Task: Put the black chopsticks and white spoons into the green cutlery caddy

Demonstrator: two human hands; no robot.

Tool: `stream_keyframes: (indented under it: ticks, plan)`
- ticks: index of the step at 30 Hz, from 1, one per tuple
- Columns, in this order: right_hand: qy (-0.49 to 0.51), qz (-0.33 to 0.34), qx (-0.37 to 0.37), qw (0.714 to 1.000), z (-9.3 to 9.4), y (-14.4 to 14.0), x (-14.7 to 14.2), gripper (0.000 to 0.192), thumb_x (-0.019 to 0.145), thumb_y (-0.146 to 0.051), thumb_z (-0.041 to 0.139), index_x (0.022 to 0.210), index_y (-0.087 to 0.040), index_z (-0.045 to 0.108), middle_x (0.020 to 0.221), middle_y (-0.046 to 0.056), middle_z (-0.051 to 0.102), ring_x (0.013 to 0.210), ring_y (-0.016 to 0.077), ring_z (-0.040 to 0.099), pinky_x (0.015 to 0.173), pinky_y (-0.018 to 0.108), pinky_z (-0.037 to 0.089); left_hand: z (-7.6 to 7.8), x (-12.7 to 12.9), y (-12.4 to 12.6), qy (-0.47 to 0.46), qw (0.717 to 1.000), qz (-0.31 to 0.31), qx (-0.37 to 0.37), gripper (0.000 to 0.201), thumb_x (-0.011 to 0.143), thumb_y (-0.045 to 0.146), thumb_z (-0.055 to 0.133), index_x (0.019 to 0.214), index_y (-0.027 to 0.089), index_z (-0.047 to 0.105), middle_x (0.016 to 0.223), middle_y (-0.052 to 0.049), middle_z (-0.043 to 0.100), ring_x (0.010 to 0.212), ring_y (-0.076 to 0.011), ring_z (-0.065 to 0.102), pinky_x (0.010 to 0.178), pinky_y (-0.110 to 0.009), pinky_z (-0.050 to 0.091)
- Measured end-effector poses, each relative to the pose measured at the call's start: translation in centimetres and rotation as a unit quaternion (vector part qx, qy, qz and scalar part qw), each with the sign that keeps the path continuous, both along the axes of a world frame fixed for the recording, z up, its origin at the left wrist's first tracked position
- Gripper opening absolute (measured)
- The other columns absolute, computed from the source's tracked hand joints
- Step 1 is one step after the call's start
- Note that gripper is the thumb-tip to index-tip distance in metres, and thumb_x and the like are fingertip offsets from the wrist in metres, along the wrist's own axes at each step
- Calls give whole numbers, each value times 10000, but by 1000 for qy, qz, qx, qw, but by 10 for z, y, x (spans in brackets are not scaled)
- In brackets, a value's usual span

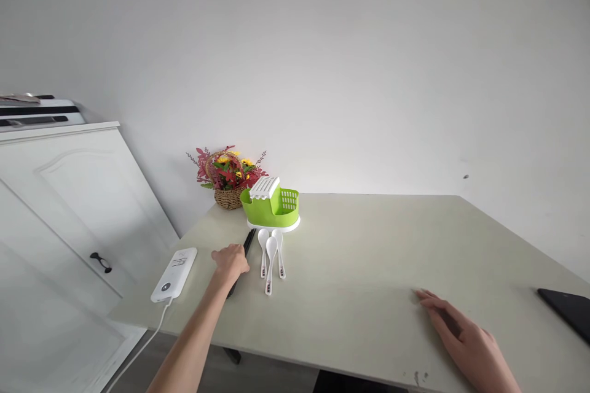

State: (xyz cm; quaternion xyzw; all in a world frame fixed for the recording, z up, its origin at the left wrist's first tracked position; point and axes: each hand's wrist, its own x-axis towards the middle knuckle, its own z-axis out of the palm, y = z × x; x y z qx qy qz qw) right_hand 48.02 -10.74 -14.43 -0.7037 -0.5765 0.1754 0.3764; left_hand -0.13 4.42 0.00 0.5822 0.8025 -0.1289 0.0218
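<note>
My left hand (232, 261) is closed around the middle of a bundle of black chopsticks (249, 241) lying on the table; their ends stick out above and below it. Just to the right of that hand lie three white spoons (271, 252), bowls pointing away from me. Behind the spoons stands a green utensil holder (271, 212) with a white ribbed top and a white base. My right hand (463, 331) rests on the table at the right, fingers stretched out and nothing in it.
A wicker basket of artificial flowers (229, 198) stands behind the holder by the wall. At the left lies a white device (174, 274) with a cable hanging over the edge, next to a white cabinet (74, 215). A black flat object (566, 313) lies at far right.
</note>
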Motion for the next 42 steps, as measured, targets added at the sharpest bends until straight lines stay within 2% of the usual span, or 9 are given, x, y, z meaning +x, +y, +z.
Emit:
stream_keyframes:
  ticks: [10,15,22,26,29,33,38,42]
  plan:
    - [8,3,3,1000,2,1,-1,366,906,-597,491,1045,-355,729,1382,-43,697,856,219,765,641,280,582,-2,-6,3,3,1000,-1,8,390,587,174,740,975,212,730,1203,-199,735,1117,-373,703,933,-482,465]
    - [7,-1,17,1000,5,0,-4,353,905,-585,504,1020,-348,739,1361,-36,712,933,232,763,629,266,575,-3,-8,2,-3,1000,-9,14,373,618,231,740,990,203,728,1213,-214,730,1133,-380,697,938,-481,462]
    - [10,5,8,1000,-1,1,-1,356,918,-593,491,1038,-357,729,1385,-52,696,1045,246,748,690,274,582,-5,-11,4,-17,1000,1,15,413,611,312,765,1013,228,722,1244,-201,727,1154,-389,686,959,-491,459]
    - [14,6,-4,1000,-1,0,0,363,923,-599,482,1049,-356,720,1413,-53,676,973,233,755,674,281,579,-6,-12,4,-19,1000,21,4,392,645,266,739,1035,228,717,1230,-188,737,1160,-372,688,964,-469,456]
    - [13,3,-6,1000,0,0,-1,368,919,-602,480,1053,-357,720,1414,-54,675,898,220,756,661,284,575,-7,-13,4,-20,999,30,3,412,685,253,718,1095,214,705,1220,-192,739,1176,-366,685,978,-456,447]
    - [12,5,1,1000,2,0,-2,362,915,-595,485,1044,-357,725,1399,-51,685,949,236,757,665,280,574,-9,-14,3,-21,999,35,3,447,745,244,675,1188,184,670,1255,-212,720,1212,-361,671,994,-448,438]
    - [15,-4,11,1000,6,0,-4,337,891,-578,512,1002,-366,750,1347,-42,718,891,237,763,654,288,577,-11,-16,2,-25,999,40,-3,474,806,271,619,1258,131,622,1263,-237,710,1211,-359,672,1003,-449,431]
    - [11,0,4,1000,4,-1,-3,345,896,-586,505,1010,-358,738,1378,-47,699,906,225,763,659,278,575,-14,-18,3,-28,999,44,-2,506,836,282,583,1302,83,576,1264,-267,700,1215,-370,666,1012,-470,424]
